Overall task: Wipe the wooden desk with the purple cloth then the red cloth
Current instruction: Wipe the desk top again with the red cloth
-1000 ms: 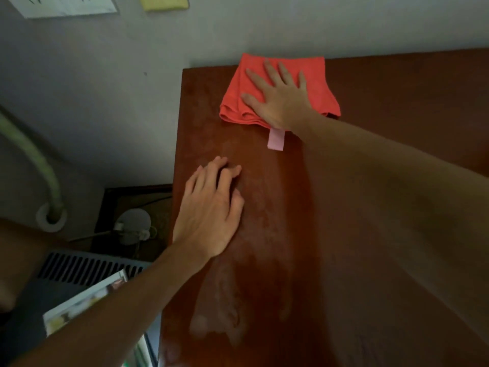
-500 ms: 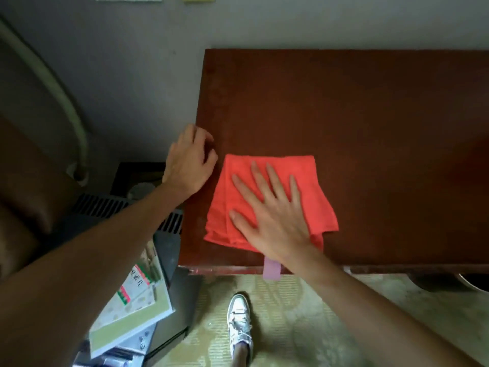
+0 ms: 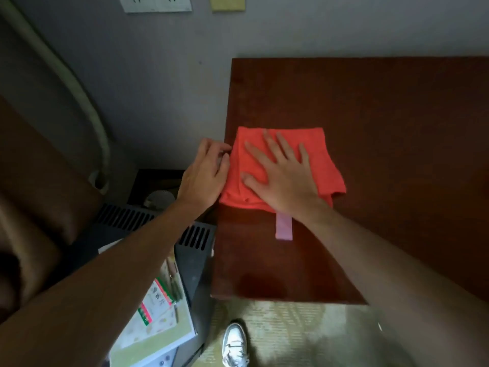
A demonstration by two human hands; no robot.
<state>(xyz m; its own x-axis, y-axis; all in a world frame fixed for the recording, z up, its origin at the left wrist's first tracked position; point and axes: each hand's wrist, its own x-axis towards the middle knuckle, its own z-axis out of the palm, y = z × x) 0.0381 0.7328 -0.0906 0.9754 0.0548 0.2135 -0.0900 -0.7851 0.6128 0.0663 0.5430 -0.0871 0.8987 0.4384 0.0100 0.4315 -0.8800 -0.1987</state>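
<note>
Pressing down on the red cloth (image 3: 312,160), our right hand (image 3: 284,177) lies flat with its fingers (image 3: 270,144) spread wide and gripping nothing, the palm resting on the near half of the fabric. We see the cloth folded into a rough square near the left edge of the dark wooden counter (image 3: 397,115), its left side reaching that edge. A pale pink tag (image 3: 284,229) sticks out from under the cloth's near side, just beside our right wrist, and lies flat on the wood.

Our left hand (image 3: 205,176) sits at the counter's left edge, touching the cloth's left side. Its fingers (image 3: 221,148) are loosely curled with the tips at the fabric's border; we cannot tell whether they have pinched any of it. Both bare forearms reach in from the lower part of the view.

Beyond the counter's left edge we look down at a dark unit with a slatted vent (image 3: 148,221), and on top of it a printed booklet (image 3: 156,321) with green and red markings. A pale pipe (image 3: 87,109) runs along the grey wall (image 3: 158,75) down towards the floor. High on the wall we see a white socket plate (image 3: 158,4) and a yellowish square plate (image 3: 229,2) beside it. Below the counter's near edge a white shoe (image 3: 235,345) stands on a light patterned carpet (image 3: 304,332).
</note>
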